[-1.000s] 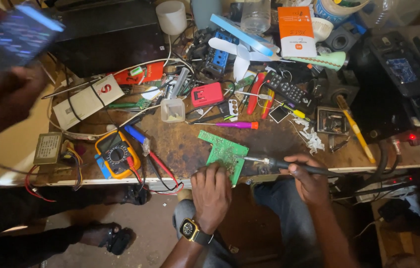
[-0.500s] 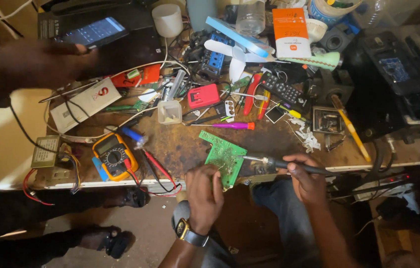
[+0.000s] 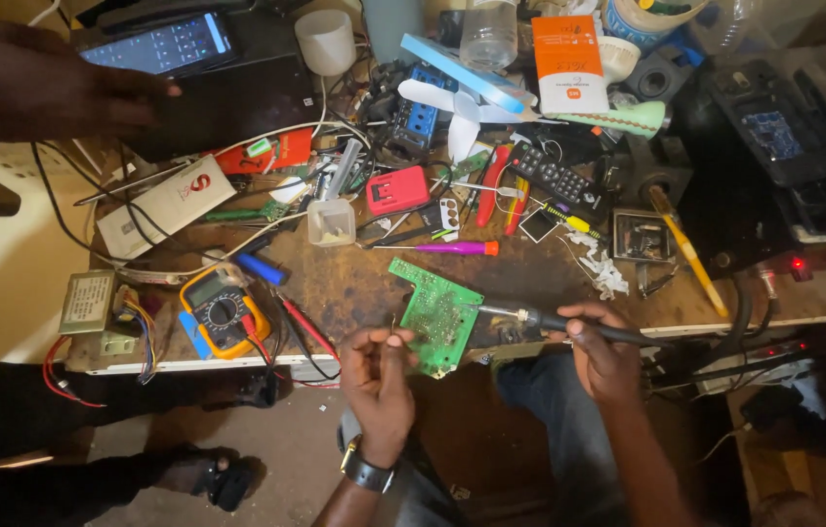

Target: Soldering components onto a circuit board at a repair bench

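Observation:
A green circuit board (image 3: 437,314) lies at the front edge of the cluttered wooden bench (image 3: 354,283). My right hand (image 3: 603,346) grips a black-handled soldering iron (image 3: 550,319) whose metal tip rests on the board's right side. My left hand (image 3: 379,376), with a wristwatch, pinches a thin wire or strand of solder at the board's left edge. Both hands stay close to the board.
A yellow multimeter (image 3: 223,312) with red leads sits left of the board. A purple screwdriver (image 3: 437,248), red pliers (image 3: 491,185), a remote control (image 3: 555,181), a white box (image 3: 167,200) and several cables crowd the bench. Another person's hand (image 3: 42,83) holds a phone (image 3: 164,44) at upper left.
The other person's hand with the phone has moved right and further over the bench. My hands have stayed at the board, and the view has shifted slightly.

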